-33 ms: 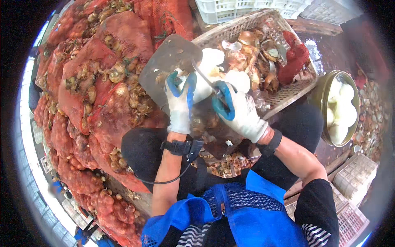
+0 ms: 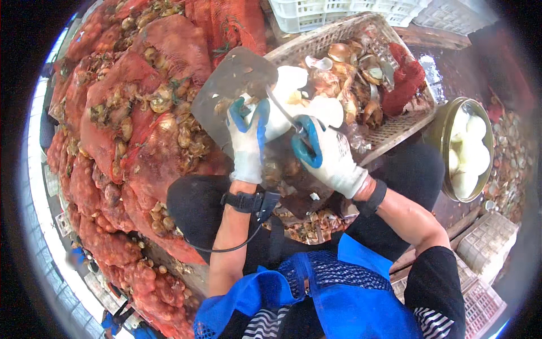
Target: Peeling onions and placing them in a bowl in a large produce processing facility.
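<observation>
My left hand, in a white glove with blue fingertips, is closed over a dark grey board. Between its thumb and fingers shows a small pale bit of what looks like an onion; the rest is hidden. White peeled onions lie just right of that hand. The closed right hand, gloved alike, grips a knife with a thin curved blade. Its handle is hidden in the fist, and the blade points up and left over the peeled onions.
Red mesh sacks of unpeeled onions are heaped at left. Behind my hands, a plastic crate holds onion skins and red netting. A round container of peeled onions stands right. White crates line the back; another crate sits lower right.
</observation>
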The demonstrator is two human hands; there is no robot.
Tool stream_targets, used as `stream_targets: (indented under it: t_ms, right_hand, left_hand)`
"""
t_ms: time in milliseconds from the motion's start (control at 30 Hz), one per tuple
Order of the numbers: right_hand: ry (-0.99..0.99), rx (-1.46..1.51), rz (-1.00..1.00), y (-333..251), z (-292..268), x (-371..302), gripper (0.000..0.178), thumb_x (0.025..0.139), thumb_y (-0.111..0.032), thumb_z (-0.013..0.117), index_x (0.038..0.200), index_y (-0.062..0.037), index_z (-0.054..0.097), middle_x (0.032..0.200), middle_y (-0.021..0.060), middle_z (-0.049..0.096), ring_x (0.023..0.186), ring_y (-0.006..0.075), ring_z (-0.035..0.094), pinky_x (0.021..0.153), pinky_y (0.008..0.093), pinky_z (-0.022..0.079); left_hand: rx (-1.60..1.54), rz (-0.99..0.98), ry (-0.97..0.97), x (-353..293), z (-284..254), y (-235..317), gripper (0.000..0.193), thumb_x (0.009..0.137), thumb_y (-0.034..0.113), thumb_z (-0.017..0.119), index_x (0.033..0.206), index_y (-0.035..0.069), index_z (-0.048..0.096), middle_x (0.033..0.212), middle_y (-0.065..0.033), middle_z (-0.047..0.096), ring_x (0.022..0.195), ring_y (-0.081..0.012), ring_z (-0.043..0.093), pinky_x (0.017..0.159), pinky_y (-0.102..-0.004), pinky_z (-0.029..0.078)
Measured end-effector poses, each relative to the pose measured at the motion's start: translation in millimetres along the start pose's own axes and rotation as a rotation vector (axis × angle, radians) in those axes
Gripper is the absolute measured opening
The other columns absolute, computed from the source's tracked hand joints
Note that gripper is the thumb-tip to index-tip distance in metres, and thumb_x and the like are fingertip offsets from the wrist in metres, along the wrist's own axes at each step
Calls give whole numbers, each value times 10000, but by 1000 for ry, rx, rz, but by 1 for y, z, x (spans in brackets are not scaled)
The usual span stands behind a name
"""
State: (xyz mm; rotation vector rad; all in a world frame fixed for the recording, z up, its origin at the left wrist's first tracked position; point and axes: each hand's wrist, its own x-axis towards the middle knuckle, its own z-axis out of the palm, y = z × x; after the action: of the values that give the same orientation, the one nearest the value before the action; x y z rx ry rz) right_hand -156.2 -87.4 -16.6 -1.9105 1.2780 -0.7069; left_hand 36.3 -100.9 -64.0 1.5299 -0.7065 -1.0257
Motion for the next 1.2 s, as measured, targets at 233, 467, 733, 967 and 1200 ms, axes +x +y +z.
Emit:
stream_targets:
  t_ms: [233,467,733,967,1200]
  right_hand:
    - [-115,-18,-29,7,7,-26,309,890,-169,618,1181,-96,544,1034,186,632,847,398,656,710,500,517]
    - [-168,-73,-58,21,7,-29,342,869,-142,625,1199,-96,552,1029,178,635,852,396,653,725,498,515]
    - [-132,-93,-132,16,13,-26,408,864,-134,610,1264,-90,542,1030,174,639,850,389,650,715,493,515]
    - [-171,-155,-98,32,11,-29,451,862,-131,611,1302,-83,520,1057,175,637,843,382,649,706,485,517]
    - [-177,-293,-79,36,12,-35,453,871,-129,612,1308,-59,518,1072,163,640,853,366,652,725,478,522]
  left_hand:
    - [-152,-52,18,8,-5,-9,528,911,275,745,1317,38,507,1191,-93,543,1023,-193,577,828,-332,515]
    - [-247,-183,67,5,9,8,408,951,289,704,1245,63,531,1114,-81,599,891,-186,619,711,-334,551]
    - [67,107,-89,27,-34,-48,438,1029,321,570,1392,99,467,1308,-115,609,1103,-262,670,828,-414,616]
    - [-244,-228,48,4,8,9,418,1024,313,590,1363,87,499,1289,-124,617,1100,-252,670,860,-412,609]
    - [-349,-176,24,9,5,-5,400,972,350,677,1230,92,514,1060,-81,635,835,-173,645,609,-317,548]
